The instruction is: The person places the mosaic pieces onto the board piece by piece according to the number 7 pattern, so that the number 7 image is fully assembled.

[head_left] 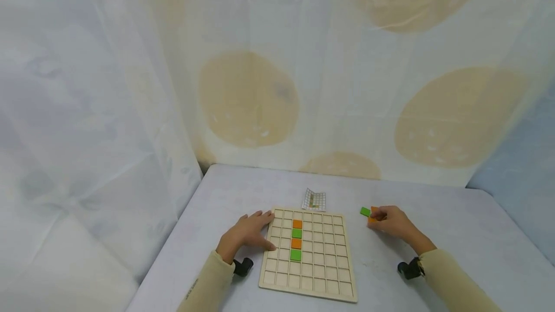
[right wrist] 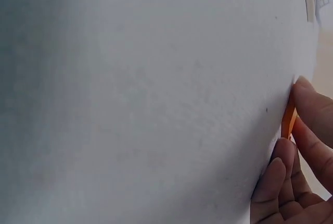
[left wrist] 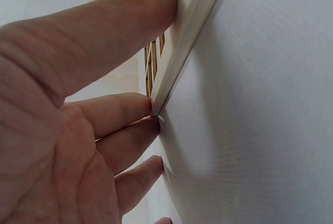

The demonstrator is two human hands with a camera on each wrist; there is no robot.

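A wooden grid board [head_left: 329, 273] lies on the table, with orange and green tiles alternating down one column [head_left: 297, 239]. My left hand [head_left: 249, 232] rests flat against the board's left edge [left wrist: 179, 52], thumb on the rim and fingers on the tablecloth. To the right of the board, my right hand [head_left: 390, 221] pinches an orange tile [right wrist: 288, 121] lying on the cloth. A loose green tile [head_left: 365, 211] sits just left of that hand's fingertips [right wrist: 282, 151].
A small printed pattern card [head_left: 314, 200] lies just beyond the board. The table [head_left: 455, 225] carries a pale grey cloth, and draped fabric with tan circles closes the back and both sides. Cream sleeves and black wrist mounts [head_left: 243, 266] show near me.
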